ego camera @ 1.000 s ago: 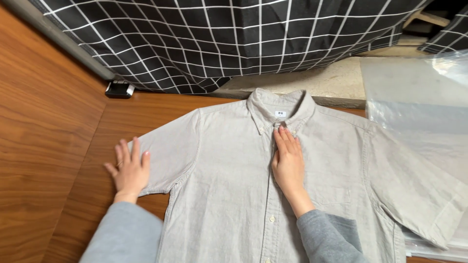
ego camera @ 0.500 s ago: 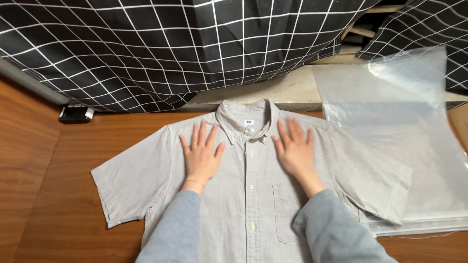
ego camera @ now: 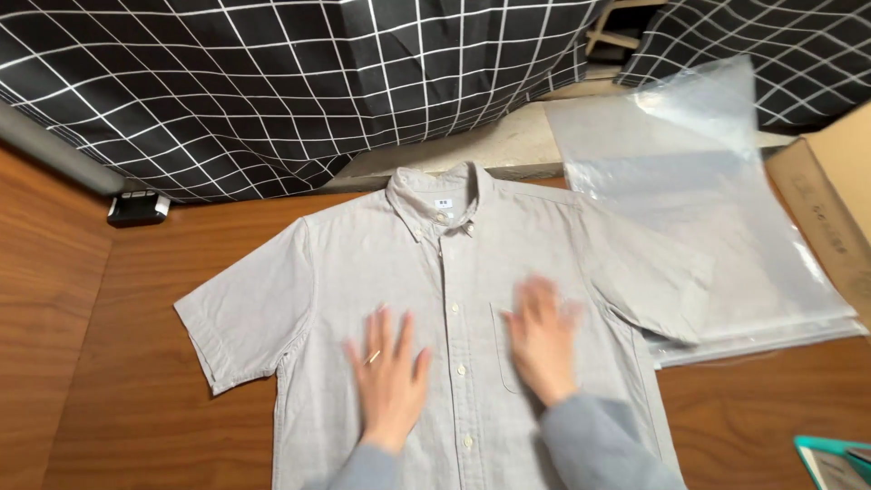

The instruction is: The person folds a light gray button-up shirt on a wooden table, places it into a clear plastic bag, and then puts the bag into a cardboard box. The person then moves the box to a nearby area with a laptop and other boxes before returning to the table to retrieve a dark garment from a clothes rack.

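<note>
Hands have slid down the grey short-sleeved shirt (ego camera: 435, 299) since half a second ago, from beside the collar to mid-chest. It lies flat, front up, on the wooden table (ego camera: 127, 399). Left hand (ego camera: 388, 372) presses palm-down, fingers spread; right hand (ego camera: 543, 340), blurred, lies flat over the chest pocket, fingers slightly apart. Clear plastic bags (ego camera: 717, 227) lie just right.

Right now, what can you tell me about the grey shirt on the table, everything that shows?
The grey shirt is a short-sleeved, button-front one with a collar and a chest pocket, in what looks like soft woven cotton. It lies flat, front up and buttoned, collar away from the person, on the wooden table. Both sleeves are spread out; one overlaps the clear plastic bags. The left hand and right hand press flat on its front.
</note>
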